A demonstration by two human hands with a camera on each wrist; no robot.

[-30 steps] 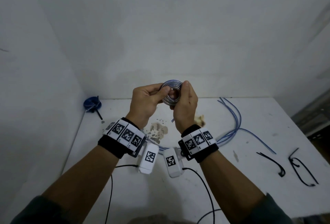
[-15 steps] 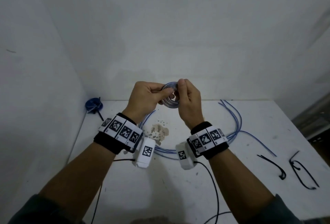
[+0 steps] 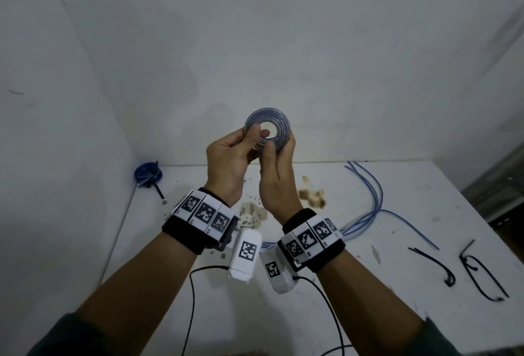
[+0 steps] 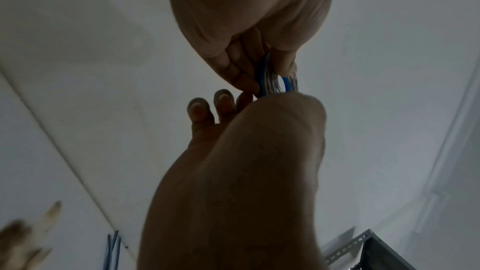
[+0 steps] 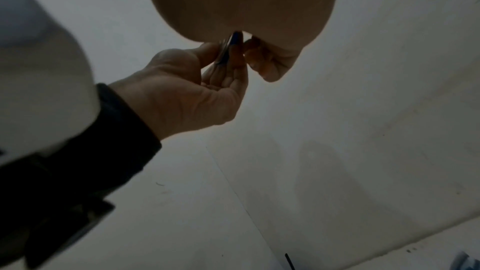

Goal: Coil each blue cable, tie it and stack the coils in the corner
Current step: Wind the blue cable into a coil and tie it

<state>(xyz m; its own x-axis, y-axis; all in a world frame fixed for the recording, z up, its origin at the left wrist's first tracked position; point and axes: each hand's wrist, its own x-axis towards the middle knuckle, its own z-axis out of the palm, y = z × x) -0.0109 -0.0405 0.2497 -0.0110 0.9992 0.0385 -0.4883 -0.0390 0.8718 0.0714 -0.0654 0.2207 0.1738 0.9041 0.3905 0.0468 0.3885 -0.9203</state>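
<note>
White walls meet behind the surface (image 3: pixel 368 313). Both hands, left (image 3: pixel 229 162) and right (image 3: pixel 276 177), pinch 1 coil (image 3: pixel 268 130) upright; loose cables (image 3: pixel 371 202) lie right.

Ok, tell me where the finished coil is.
In the head view, the tied coil sits on the table in the far-left corner against the walls, left of the left hand.
</note>
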